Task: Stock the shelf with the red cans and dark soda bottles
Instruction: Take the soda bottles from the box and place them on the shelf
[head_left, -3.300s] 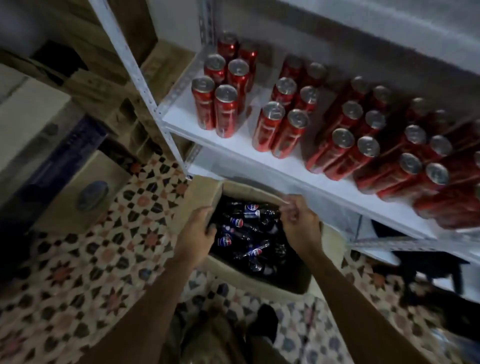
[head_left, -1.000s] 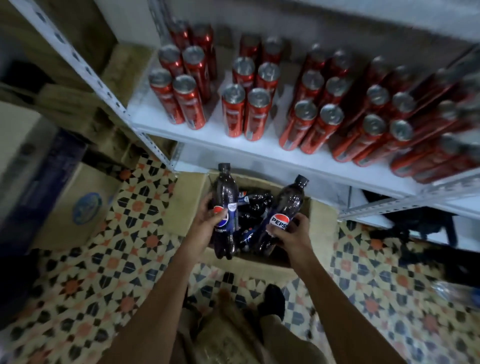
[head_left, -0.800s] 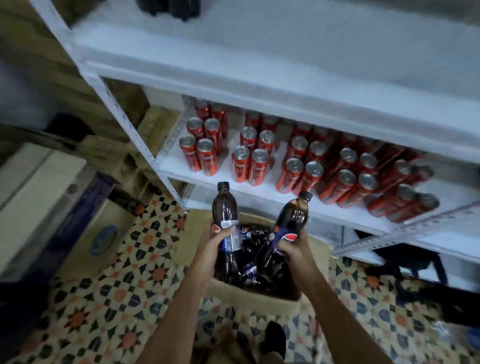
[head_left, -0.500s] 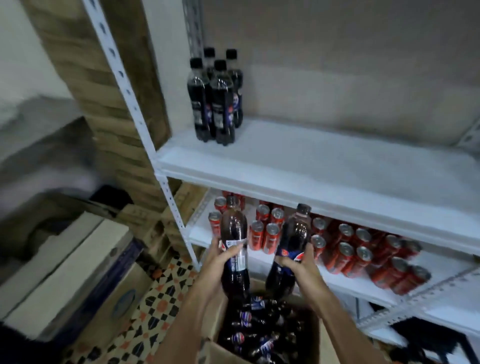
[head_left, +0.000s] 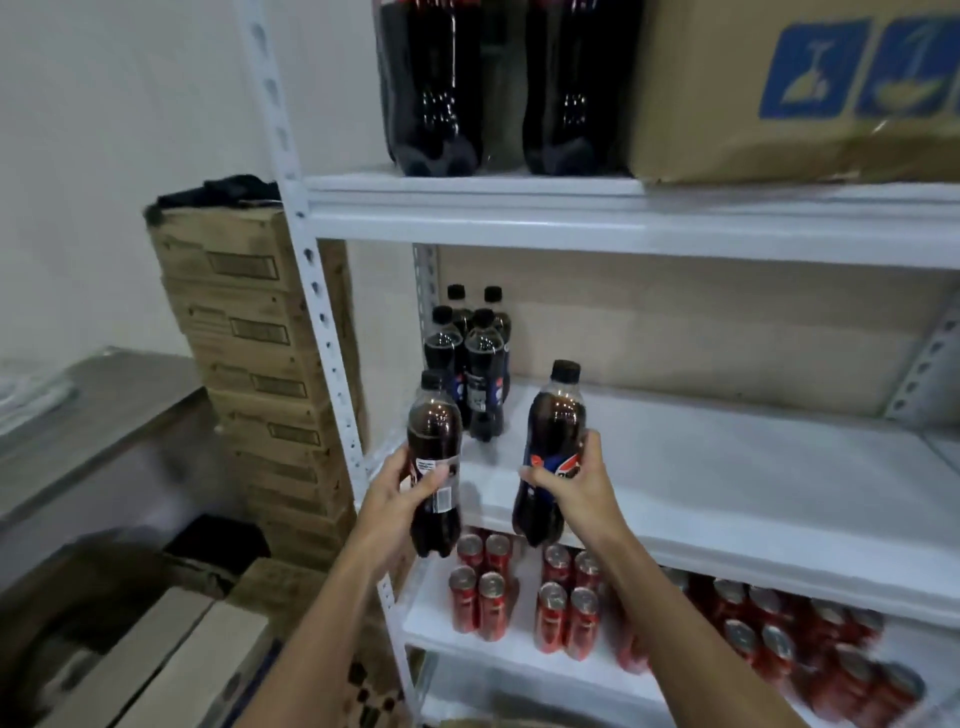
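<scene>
Head camera: two dark soda bottles are held upright in front of the middle shelf (head_left: 727, 467) of a white metal rack. The left-hand bottle (head_left: 434, 467) is gripped by the left hand (head_left: 397, 506), fingers curled round its labelled waist and thumb laid across the front. The right-hand bottle (head_left: 551, 457) is gripped by the right hand (head_left: 576, 491) the same way, fingers wrapped behind the label and thumb pressed on the near side.

Both bottles are carried with the long axis vertical, caps up, bases hanging just below the front lip of the middle shelf. A cluster of standing bottles (head_left: 475, 364) is seen at the shelf's rear left corner, directly beyond the left-hand bottle; that hand appears the nearer to the cluster. The open shelf surface lies ahead of and above the bottle bases, so a short lift and forward push seem called for.

On the shelf below, red cans (head_left: 519, 597) are ranked in rows. Above the middle shelf, large bottles (head_left: 431, 83) and a cardboard carton (head_left: 779, 88) are stored. Left of the rack, stacked boxes (head_left: 249, 364) are visible.
</scene>
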